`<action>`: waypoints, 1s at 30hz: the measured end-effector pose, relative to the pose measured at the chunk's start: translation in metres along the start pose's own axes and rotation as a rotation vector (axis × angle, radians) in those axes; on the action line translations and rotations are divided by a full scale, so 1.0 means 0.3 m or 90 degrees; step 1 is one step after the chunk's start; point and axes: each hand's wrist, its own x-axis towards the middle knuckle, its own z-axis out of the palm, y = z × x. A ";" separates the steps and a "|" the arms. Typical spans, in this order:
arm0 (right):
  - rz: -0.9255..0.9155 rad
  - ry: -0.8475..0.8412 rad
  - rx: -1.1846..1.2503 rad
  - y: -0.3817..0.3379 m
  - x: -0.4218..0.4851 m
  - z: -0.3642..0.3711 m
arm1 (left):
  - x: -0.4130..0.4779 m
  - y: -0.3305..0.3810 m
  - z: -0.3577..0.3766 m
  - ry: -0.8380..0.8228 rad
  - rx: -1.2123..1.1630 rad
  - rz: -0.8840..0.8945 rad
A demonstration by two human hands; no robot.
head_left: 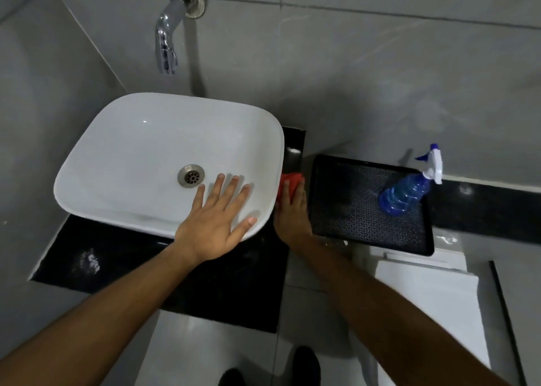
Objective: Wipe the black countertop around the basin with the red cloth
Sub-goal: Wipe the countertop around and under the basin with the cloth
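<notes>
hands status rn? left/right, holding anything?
Left hand: open, fingers spread flat on the white ceramic basin rim, holding nothing.
Right hand: pressed on the red cloth beside the basin; grip cannot be told.

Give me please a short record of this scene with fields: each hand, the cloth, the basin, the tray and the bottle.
left hand: open, fingers spread, resting on the basin's front right rim
right hand: pressing the red cloth onto the countertop
red cloth: in the narrow strip between basin and tray
basin: white, empty, drain visible
countertop: black, pale smear at front left
tray: black, right of the basin
spray bottle: blue, lying on the tray
</notes>
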 end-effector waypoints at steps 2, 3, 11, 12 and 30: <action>-0.078 0.014 -0.053 -0.034 -0.144 0.054 | 0.005 0.000 0.001 -0.012 0.017 -0.001; -0.093 0.024 -0.052 -0.055 -0.231 0.079 | -0.003 -0.001 0.001 -0.020 0.022 0.003; -0.189 0.052 -0.142 -0.141 -0.535 0.187 | 0.005 -0.010 0.019 0.015 0.061 0.024; -0.215 0.045 -0.143 -0.145 -0.544 0.192 | 0.011 -0.011 0.021 0.021 0.059 0.025; -0.296 0.432 0.044 -0.017 -0.299 -0.259 | -0.070 0.027 0.015 0.274 0.026 -0.011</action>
